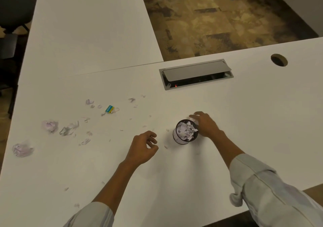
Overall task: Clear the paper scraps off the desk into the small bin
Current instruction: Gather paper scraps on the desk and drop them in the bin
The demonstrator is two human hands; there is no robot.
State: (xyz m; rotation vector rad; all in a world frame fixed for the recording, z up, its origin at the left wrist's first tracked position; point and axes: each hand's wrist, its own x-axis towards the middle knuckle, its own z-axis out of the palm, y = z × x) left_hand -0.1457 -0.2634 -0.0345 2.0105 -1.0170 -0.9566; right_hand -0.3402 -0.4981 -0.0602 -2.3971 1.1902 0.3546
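The small black mesh bin [176,137] stands on the white desk [244,122], heaped with white paper scraps [186,130]. My right hand [206,125] lies against the bin's right and far rim, its fingertips pinching a white scrap [194,119] at the rim. Just left of the bin, my left hand [144,147] hovers low over the desk with loosely curled fingers and nothing visible in it. A tiny scrap [166,146] lies between that hand and the bin. Two crumpled paper balls [49,125] [22,149] and several torn bits [69,129] are scattered to the far left.
A small blue and yellow item [109,108] lies among the scraps. A grey cable hatch [195,74] with its lid raised sits behind the bin, with a round grommet hole [279,60] to its right. A black chair [15,8] stands beyond the desk's left edge.
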